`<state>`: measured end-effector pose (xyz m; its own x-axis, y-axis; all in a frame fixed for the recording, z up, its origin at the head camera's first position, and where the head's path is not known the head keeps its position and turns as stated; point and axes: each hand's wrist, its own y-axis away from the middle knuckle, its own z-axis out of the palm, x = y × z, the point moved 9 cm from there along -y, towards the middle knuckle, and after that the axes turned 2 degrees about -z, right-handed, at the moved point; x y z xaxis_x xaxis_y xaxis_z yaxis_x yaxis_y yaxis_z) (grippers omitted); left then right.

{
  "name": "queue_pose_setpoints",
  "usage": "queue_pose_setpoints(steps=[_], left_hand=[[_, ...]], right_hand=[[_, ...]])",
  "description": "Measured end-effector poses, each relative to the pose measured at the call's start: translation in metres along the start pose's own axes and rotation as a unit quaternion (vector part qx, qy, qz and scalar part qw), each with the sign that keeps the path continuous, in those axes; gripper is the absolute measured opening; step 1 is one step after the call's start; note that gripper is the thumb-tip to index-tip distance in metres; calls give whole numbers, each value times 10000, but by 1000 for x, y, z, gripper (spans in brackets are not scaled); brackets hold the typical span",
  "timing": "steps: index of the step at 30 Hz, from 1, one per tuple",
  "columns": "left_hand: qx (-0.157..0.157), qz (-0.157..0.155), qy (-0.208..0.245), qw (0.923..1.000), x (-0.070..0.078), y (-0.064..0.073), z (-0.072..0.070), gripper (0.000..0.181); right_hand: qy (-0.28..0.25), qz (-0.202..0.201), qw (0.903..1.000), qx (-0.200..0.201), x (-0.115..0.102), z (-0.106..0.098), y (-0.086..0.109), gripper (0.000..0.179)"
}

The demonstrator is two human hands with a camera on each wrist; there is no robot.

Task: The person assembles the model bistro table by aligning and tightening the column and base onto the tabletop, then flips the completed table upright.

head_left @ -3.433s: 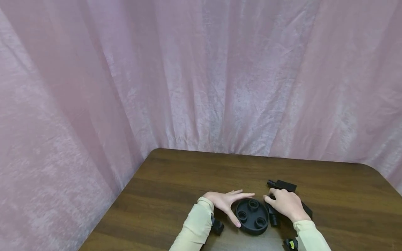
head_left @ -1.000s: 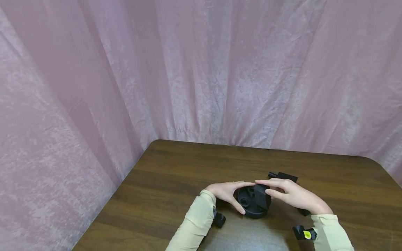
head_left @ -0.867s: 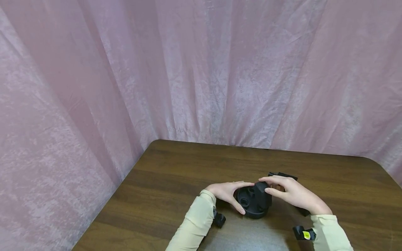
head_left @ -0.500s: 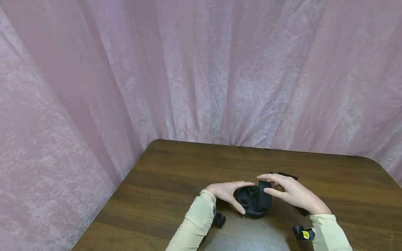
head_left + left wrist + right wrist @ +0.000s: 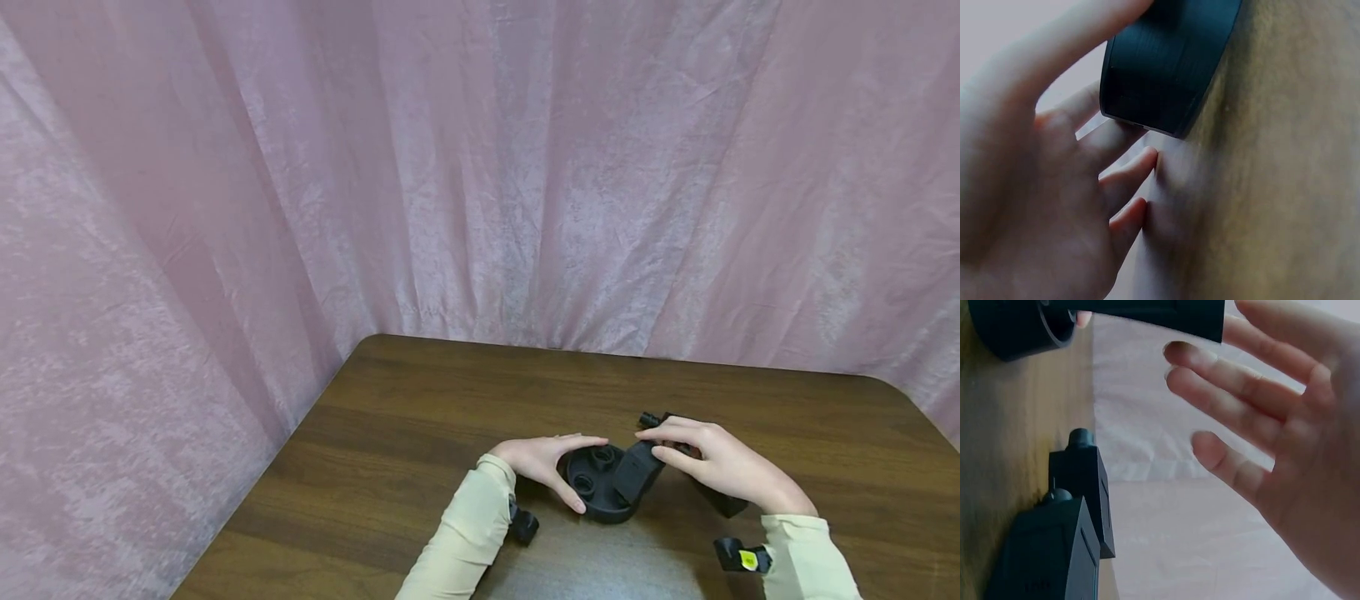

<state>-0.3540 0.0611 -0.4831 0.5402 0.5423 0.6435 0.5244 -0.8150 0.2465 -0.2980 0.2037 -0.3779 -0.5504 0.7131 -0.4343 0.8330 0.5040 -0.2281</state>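
My left hand (image 5: 536, 462) holds the round black base (image 5: 600, 477) at its left side, thumb at the near rim and forefinger along the far rim. Threaded round sockets show inside the base. My right hand (image 5: 723, 458) pinches a black rectangular block (image 5: 636, 473) between thumb and fingers, over the base's right side. That block slants up to the right; its lower end is hidden from me. In the right wrist view the held block (image 5: 1166, 314) overlaps the base (image 5: 1019, 328), while the other fingers spread loosely. The left wrist view shows the base's smooth side wall (image 5: 1154, 75).
Two more black blocks lie on the wooden table, partly behind my right hand: a nearer one (image 5: 1047, 550) and one with a round end (image 5: 1079, 487). A camera (image 5: 522, 525) sits at my left wrist. Pink curtains (image 5: 525, 208) hang behind the table.
Since the earliest frame my right hand has brought a block from the right onto the base and my left hand has closed in. In the last half second the block has turned clockwise, the right hand shifting right.
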Motion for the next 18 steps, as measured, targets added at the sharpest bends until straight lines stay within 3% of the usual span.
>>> queue_pose_setpoints(steps=[5,18], left_hand=[[-49,-43,111,9999,-2,0,1,96],[-102,-125,165,9997,-3,0,3,95]], right_hand=[[-76,-297,9993,190,-4,-7,5,23],[-666,-414,9965,-275,-4,-3,9,25]])
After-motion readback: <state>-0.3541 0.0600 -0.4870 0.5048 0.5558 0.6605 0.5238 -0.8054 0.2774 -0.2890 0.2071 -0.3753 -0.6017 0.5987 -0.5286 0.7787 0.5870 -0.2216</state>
